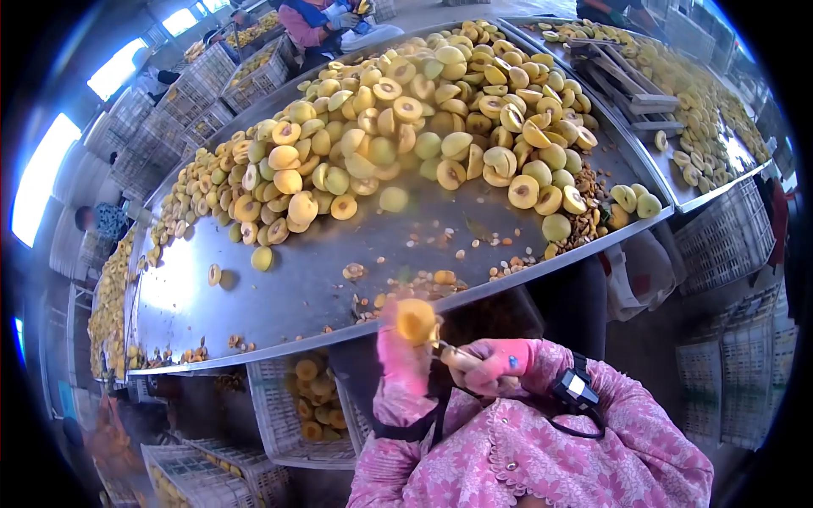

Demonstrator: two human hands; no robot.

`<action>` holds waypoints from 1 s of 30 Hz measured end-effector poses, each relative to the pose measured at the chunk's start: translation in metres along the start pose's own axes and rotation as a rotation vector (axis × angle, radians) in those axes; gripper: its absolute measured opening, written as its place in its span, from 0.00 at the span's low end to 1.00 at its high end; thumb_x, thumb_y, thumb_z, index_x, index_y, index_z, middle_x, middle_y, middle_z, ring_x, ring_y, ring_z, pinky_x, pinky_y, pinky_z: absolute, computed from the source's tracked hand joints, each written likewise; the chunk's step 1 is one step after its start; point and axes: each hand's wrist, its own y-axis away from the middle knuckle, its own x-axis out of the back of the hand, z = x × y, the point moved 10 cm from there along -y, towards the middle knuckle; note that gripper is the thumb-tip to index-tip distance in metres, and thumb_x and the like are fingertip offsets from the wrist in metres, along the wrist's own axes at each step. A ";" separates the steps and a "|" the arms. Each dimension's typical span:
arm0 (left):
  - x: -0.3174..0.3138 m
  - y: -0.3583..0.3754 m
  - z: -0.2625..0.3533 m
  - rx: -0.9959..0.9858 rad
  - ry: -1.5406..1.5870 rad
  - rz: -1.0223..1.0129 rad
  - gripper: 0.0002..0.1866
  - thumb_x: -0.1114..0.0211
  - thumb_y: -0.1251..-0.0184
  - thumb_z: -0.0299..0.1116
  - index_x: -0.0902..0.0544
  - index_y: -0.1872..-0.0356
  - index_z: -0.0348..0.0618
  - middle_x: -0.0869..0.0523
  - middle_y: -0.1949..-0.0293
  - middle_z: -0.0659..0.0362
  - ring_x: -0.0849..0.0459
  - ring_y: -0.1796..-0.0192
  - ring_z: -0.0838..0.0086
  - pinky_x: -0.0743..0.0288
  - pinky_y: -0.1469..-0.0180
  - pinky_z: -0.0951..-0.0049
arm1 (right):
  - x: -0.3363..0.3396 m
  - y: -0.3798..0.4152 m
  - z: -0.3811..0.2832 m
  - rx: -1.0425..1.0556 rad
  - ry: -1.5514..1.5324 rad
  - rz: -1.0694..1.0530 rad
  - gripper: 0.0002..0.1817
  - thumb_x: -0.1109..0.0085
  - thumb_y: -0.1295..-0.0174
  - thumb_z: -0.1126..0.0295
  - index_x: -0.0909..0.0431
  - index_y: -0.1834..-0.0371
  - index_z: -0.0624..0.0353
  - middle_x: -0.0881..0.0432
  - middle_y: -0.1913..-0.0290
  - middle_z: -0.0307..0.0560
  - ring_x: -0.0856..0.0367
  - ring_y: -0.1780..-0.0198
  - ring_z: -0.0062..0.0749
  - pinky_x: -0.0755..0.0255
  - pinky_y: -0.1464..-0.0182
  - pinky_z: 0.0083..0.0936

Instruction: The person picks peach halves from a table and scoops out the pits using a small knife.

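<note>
My left hand (401, 362), in a pink glove and somewhat blurred, holds up a yellow peach half (416, 321) just off the table's near edge. My right hand (500, 364) is closed around a pitting tool with a pale handle (459, 359). Its thin metal end meets the lower right side of the peach half; the exact shape of that tip is hard to make out. Beyond my hands, a big heap of halved peaches (406, 110) covers the far part of the metal table (339, 267).
Pits and scraps (423, 284) lie along the table's near edge, with more scraps (590, 207) at the right. Below the table stands a crate (275, 415) containing peach halves. A wooden rack (627, 80) rests on the adjoining table. Another person (318, 21) works across the table.
</note>
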 end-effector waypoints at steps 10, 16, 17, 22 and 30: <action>0.126 -0.032 0.240 -0.753 -1.378 0.371 0.15 0.38 0.42 0.31 0.23 0.55 0.36 0.18 0.63 0.57 0.21 0.61 0.75 0.28 0.61 0.79 | 0.092 0.001 0.063 -0.475 0.514 0.466 0.21 0.63 0.33 0.54 0.29 0.72 0.59 0.27 0.77 0.40 0.31 0.76 0.27 0.37 0.69 0.28; 0.001 -0.191 0.190 -0.463 -1.571 0.128 0.21 0.37 0.46 0.42 0.23 0.55 0.38 0.18 0.58 0.48 0.20 0.55 0.59 0.30 0.52 0.69 | 0.102 -0.009 0.048 -0.239 0.830 0.442 0.15 0.57 0.34 0.59 0.32 0.73 0.59 0.28 0.78 0.40 0.27 0.75 0.31 0.35 0.70 0.27; -0.029 -0.196 0.188 -0.587 -1.730 0.201 0.24 0.36 0.48 0.43 0.24 0.54 0.36 0.19 0.58 0.45 0.21 0.54 0.56 0.30 0.52 0.67 | 0.106 -0.005 0.044 -0.249 0.886 0.479 0.14 0.56 0.34 0.61 0.32 0.73 0.60 0.26 0.76 0.44 0.26 0.74 0.36 0.34 0.69 0.29; -0.021 -0.269 0.159 -0.533 -1.684 0.401 0.25 0.31 0.56 0.38 0.24 0.56 0.34 0.18 0.61 0.45 0.19 0.60 0.54 0.26 0.57 0.64 | 0.137 0.027 0.066 -0.367 0.562 0.657 0.15 0.47 0.40 0.60 0.32 0.63 0.62 0.24 0.72 0.56 0.23 0.70 0.45 0.33 0.68 0.33; -0.001 -0.258 0.090 0.048 -0.949 -0.038 0.21 0.37 0.49 0.27 0.29 0.51 0.39 0.20 0.58 0.54 0.20 0.59 0.63 0.24 0.60 0.65 | 0.127 0.019 0.030 -0.281 0.930 0.530 0.17 0.45 0.42 0.60 0.34 0.63 0.64 0.25 0.75 0.53 0.24 0.72 0.42 0.32 0.68 0.33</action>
